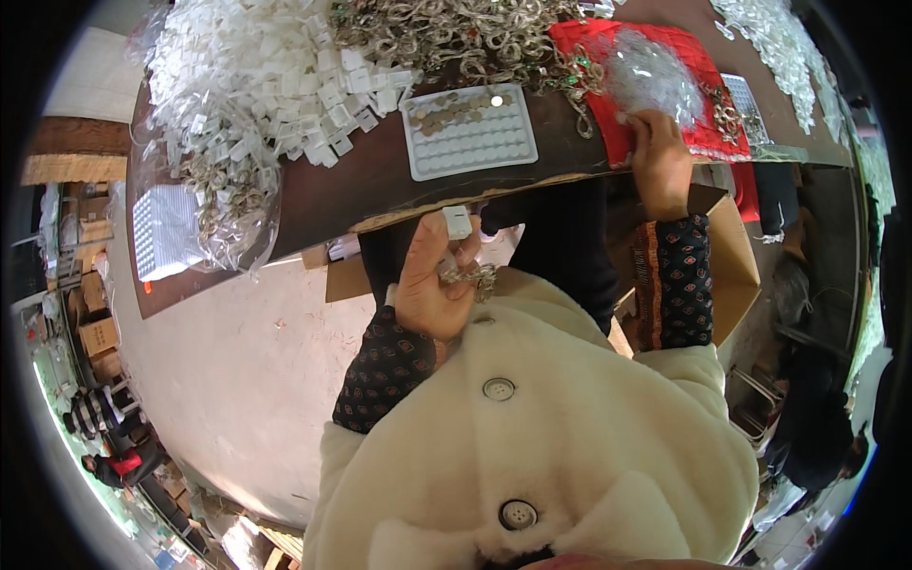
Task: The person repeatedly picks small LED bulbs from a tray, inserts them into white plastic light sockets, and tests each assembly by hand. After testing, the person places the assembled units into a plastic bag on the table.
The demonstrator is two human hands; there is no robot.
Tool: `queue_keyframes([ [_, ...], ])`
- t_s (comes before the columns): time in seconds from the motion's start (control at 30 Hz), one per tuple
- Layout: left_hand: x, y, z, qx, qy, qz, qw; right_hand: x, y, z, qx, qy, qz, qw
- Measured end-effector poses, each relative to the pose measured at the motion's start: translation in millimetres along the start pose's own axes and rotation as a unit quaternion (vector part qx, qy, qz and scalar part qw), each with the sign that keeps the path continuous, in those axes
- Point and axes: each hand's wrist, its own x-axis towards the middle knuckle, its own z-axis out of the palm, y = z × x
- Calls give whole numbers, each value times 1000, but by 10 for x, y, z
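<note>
In front of my chest, my left hand (432, 294) grips a small white plastic case (457, 223) between thumb and fingers. A coiled clear cord (480, 278) hangs by the same palm. Farther right, my right hand (662, 171) reaches over the table edge, its fingers bent together at the near side of a heap of thin clear plastic pieces (651, 76). What its fingertips hold, if anything, is hidden. The heap lies on a red cloth (705, 71). Between the hands, farther back, a white tray (472, 162) holds several round coin-like discs in its far rows.
A large pile of white plastic cases (256, 66) covers the table's left. Coiled cords (446, 38) are heaped at the back. Stacked white trays (166, 233) stand at the left corner. A cardboard box (731, 261) sits below the table at right. Other people are in the background.
</note>
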Motion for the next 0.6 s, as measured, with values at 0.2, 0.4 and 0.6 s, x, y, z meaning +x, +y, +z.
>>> queue_keyframes([
  [0.2, 22, 60, -117, -27, -97, 3, 995, 61, 13, -79, 114, 50, 7, 992],
  [0.4, -25, 34, -76, 6, -73, 42, 996, 86, -1, -89, 218, 19, 73, 973],
  [0.6, -29, 71, -56, -18, -76, 28, 997, 203, 40, -121, 240, 39, 98, 965],
])
